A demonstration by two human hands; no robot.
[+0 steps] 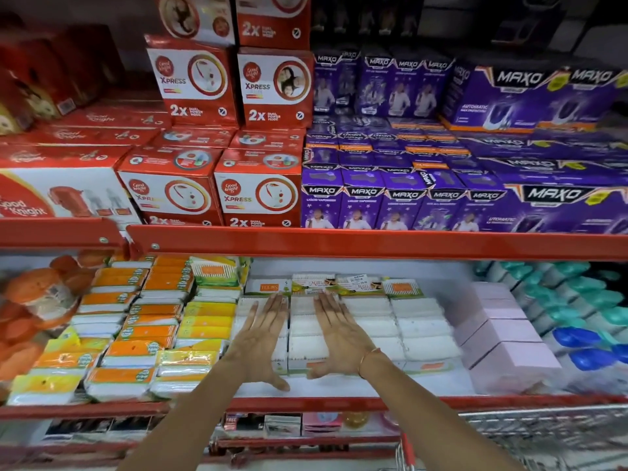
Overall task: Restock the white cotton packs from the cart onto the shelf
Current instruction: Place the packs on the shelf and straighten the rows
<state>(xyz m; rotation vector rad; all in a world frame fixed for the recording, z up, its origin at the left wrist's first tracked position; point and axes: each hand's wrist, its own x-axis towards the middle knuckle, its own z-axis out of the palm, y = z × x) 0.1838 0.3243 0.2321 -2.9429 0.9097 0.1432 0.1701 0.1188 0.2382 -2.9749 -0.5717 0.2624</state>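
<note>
Rows of white cotton packs [416,329] lie flat on the middle shelf [339,389], filling its centre. My left hand [260,338] rests flat on the leftmost row, fingers spread, thumb near the front pack. My right hand [343,338], with a thin bangle at the wrist, lies flat on the row beside it, thumb hooked at the front of the front pack. Both palms press on the packs without gripping any. A corner of the wire cart [543,433] shows at the lower right; its contents are hidden.
Orange and yellow packs [142,334] crowd the shelf's left, pink boxes [499,338] and teal and blue bottles [591,321] its right. The red shelf rail [373,243] runs close overhead, with red and purple boxes [407,198] above it. A lower shelf [282,424] holds small packets.
</note>
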